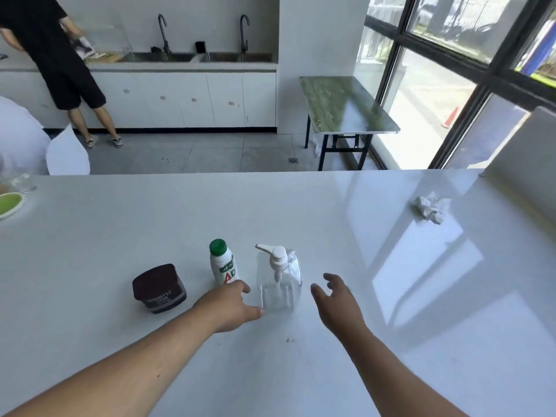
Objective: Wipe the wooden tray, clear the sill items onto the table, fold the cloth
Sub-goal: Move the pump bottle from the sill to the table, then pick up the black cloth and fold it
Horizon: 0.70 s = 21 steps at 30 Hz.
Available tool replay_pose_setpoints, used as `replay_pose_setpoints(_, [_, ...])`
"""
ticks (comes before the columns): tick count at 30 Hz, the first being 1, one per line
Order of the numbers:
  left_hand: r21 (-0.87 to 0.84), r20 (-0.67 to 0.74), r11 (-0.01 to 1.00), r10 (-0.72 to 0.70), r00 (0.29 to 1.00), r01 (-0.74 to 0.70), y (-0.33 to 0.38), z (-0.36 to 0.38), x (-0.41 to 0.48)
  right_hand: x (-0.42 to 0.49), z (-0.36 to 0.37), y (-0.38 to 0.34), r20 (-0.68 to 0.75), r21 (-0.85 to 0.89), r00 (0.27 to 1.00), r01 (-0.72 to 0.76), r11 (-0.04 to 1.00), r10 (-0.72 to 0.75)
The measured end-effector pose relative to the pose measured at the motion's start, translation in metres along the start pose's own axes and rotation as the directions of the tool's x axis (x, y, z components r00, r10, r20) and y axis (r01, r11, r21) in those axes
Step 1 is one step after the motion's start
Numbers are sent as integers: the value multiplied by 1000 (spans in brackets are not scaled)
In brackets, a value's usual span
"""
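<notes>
Three items stand in a row on the white table: a dark brown lidded tub, a white bottle with a green cap, and a clear pump dispenser. My left hand rests open just left of the dispenser's base, in front of the bottle, fingertips near the dispenser. My right hand hovers open just right of the dispenser, not touching it. A crumpled white cloth lies at the table's far right. No wooden tray is in view.
A green-and-white dish and a clear glass sit at the table's far left edge. Beyond the table stand a green folding table by the window, a sink counter, and a person in black.
</notes>
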<state>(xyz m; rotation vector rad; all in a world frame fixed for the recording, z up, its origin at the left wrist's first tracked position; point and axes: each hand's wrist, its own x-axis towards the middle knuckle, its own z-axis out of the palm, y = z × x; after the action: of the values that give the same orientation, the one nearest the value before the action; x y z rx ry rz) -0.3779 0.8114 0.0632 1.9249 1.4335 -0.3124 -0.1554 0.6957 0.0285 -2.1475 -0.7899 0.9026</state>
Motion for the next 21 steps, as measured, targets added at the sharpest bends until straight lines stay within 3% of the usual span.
replay_pose_setpoints(4, [32, -8, 972, 234, 972, -234, 10, 3, -38, -75, -34, 11, -167, -231, 979, 73, 970, -114])
replay_pose_setpoints(10, [103, 12, 808, 583, 813, -581, 69, 52, -107, -207, -85, 76, -393, -373, 919, -123, 920, -37])
replay_pose_setpoints(16, [118, 138, 575, 798, 587, -810, 141, 131, -181, -327, -141, 152, -640, -261, 761, -344, 902, 105])
replay_pose_setpoints(21, [77, 280, 422, 860, 426, -903, 195, 200, -238, -408, -166, 206, -746, -155, 635, -456, 876, 199])
